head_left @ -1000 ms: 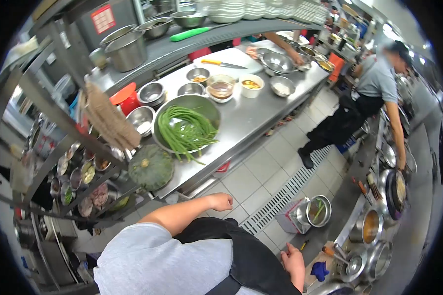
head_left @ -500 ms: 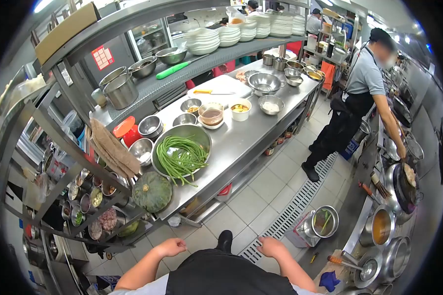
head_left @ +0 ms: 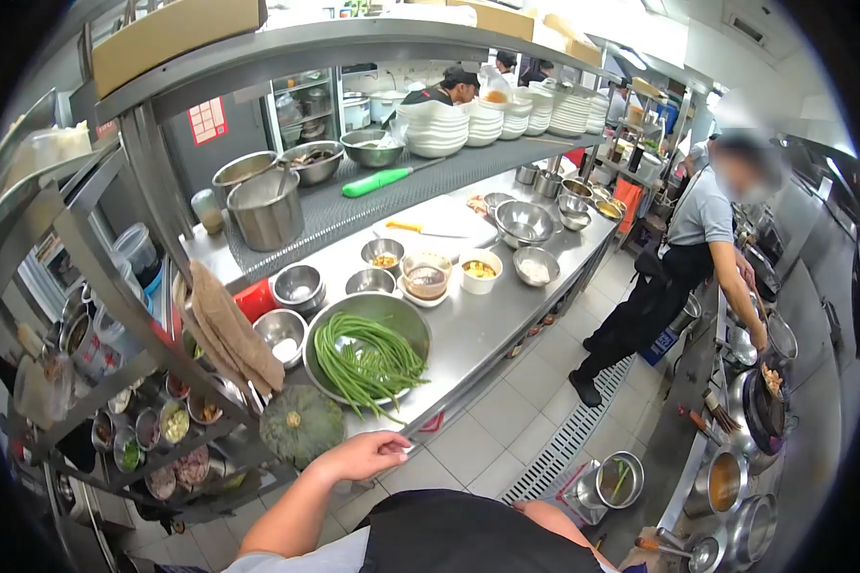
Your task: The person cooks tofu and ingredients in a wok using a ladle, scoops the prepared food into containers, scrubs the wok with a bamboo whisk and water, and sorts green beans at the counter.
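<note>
Left hand (head_left: 367, 456): held palm down with fingers loosely bent, holding nothing, just in front of the surface's near edge.
Right hand (head_left: 543, 518): only partly visible beside the black apron (head_left: 483, 540); its fingers are hidden, so its grip cannot be told.
Green beans (head_left: 366, 358): a long, loose heap in a wide steel bowl (head_left: 401, 315), near the front of the steel surface (head_left: 473, 329); several tips hang over the rim nearest the wearer.
Squash (head_left: 301, 427): dark green and ribbed, at the surface's left end, nearest the left hand.
Handling: tucking the trailing beans inward would probably make the bowl safer to shift; so wide a bowl likely suits a hand on each side. The rounded squash looks best cradled with both palms.
Edges: bowl and squash both sit near the front edge, so a careless sleeve could knock them. A brown towel (head_left: 229, 334) hangs left of the bowl.
Room: tiled floor (head_left: 468, 439) with a drain grate (head_left: 569, 449) runs beside the surface. A metal pot (head_left: 599, 475) and a co-worker (head_left: 709, 215) narrow the right side.
</note>
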Tool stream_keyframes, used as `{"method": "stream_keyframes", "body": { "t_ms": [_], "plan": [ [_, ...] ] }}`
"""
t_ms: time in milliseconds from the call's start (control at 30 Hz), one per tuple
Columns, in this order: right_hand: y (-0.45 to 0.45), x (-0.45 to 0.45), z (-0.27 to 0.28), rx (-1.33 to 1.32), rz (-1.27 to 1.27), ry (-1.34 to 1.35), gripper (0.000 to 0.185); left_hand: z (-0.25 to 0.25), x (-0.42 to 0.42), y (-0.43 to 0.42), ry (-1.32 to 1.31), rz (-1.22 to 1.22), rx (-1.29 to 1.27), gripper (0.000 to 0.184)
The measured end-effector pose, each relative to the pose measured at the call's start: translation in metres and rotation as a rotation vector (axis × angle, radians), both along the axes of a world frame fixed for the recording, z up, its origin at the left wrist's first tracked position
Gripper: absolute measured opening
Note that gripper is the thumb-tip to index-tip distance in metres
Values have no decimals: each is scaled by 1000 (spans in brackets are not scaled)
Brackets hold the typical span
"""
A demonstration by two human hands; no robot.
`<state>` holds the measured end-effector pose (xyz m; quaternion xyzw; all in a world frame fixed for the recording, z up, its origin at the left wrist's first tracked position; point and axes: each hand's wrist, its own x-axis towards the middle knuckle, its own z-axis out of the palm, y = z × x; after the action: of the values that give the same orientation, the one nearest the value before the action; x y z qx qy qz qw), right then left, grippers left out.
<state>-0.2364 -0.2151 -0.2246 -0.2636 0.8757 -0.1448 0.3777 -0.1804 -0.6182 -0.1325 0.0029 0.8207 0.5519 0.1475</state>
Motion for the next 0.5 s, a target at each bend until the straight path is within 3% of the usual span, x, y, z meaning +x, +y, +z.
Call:
{"method": "stream_keyframes", "body": {
  "t_ms": [100, 233, 333, 400, 467, 500],
  "plan": [
    [-23, -2, 35, -21, -81, -38, 40, 31, -27, -12, 2, -5, 69, 33],
    [-51, -14, 40, 0, -87, 45, 32, 24, -46, -28, -74, -43, 278, 23],
    [-40, -32, -32, -82, 59, 124, 30, 17, -42, -32, -71, -30, 325, 25],
    [-43, -47, -46, -150, 117, 78, 31, 7, -40, -36, -88, -56, 334, 25],
    [-65, -64, -20, 153, 104, -53, 32, -2, -37, -35, -55, 9, 382, 25],
    [-73, -73, -11, 154, 111, -54, 32, -6, -37, -36, -78, 54, 413, 25]
  ]
}}
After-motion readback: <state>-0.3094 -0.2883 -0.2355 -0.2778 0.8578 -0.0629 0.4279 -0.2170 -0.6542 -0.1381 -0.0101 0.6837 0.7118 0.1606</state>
